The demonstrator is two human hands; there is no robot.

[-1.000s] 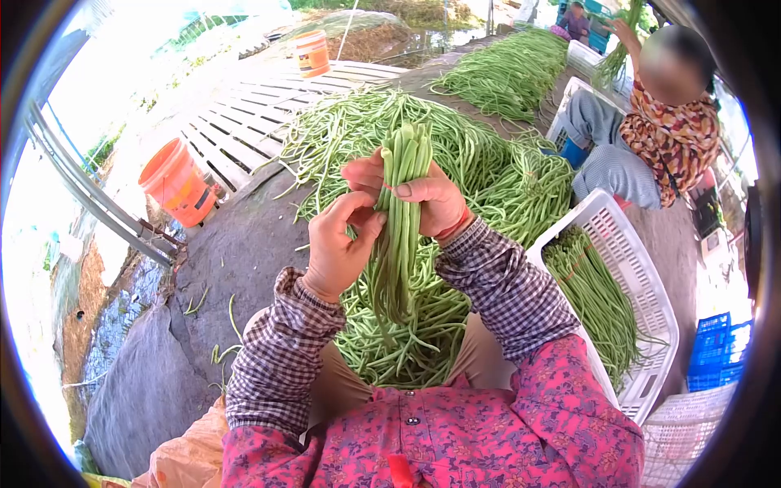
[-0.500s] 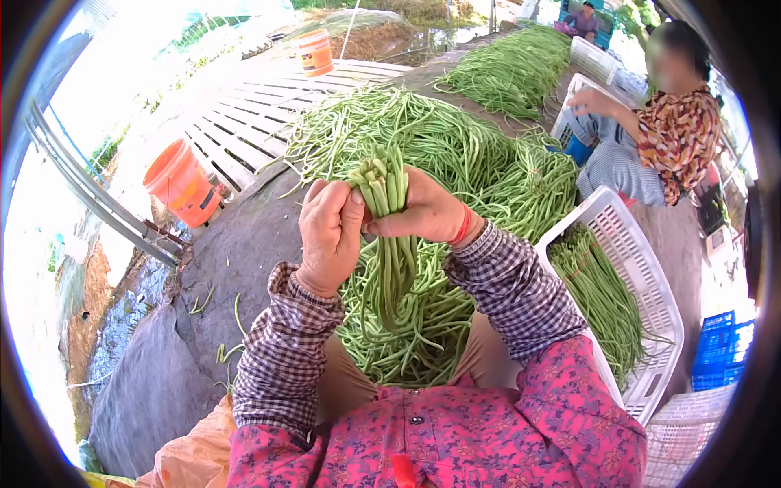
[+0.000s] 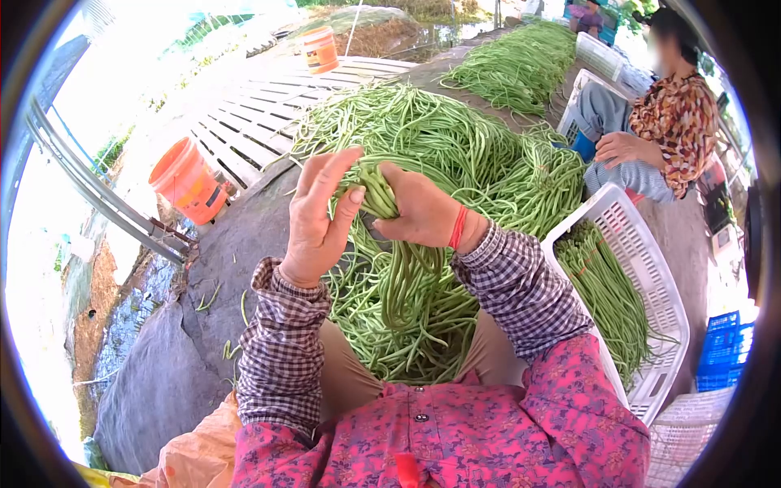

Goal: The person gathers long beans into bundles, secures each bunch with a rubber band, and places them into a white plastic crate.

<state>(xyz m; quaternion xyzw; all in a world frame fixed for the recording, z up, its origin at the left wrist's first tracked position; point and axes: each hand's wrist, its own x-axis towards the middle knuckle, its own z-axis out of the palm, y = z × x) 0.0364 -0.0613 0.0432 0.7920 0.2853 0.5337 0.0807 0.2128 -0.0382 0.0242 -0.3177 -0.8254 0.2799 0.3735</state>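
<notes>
A bunch of green long beans [image 3: 377, 195] is gripped in my right hand [image 3: 423, 210], its cut ends tilted up toward the left. The rest of the bunch hangs in a loop below that hand. My left hand [image 3: 316, 218] is raised beside the bunch ends, fingers stretched and thumb apart, with the thumb tip close to the beans. Below and beyond both hands spreads a large heap of loose long beans [image 3: 415, 130], reaching in between my knees.
To my right, a white plastic crate [image 3: 661, 297] holds bundled long beans [image 3: 606, 293]. Another person [image 3: 675, 122] sits beyond it. Orange buckets [image 3: 185, 183] stand at left and farther back. A second bean heap [image 3: 517, 69] lies behind. Blue crates [image 3: 720, 350] are at far right.
My left hand has let go of the bunch and its fingers have spread. The bunch has tilted left in my right hand. The other person's raised hand has come down to the knee.
</notes>
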